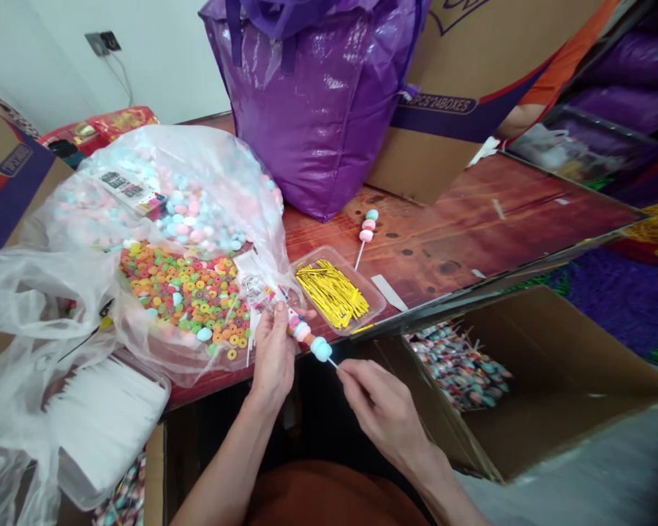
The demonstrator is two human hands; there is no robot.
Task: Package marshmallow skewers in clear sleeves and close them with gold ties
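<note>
My left hand is closed around the top end of a candy skewer with pink and blue marshmallow pieces on a thin white stick. My right hand pinches the stick's lower end just below the blue piece. Both hands hover at the near edge of the red table. Beside my left hand an open clear bag holds colourful ring candies and pastel marshmallows. A finished skewer lies on the table farther back.
A clear tray of yellow twist ties sits right of my hands. An open cardboard box with wrapped skewers stands at lower right. A purple bag and a cardboard carton stand behind. White sticks in a container lie at lower left.
</note>
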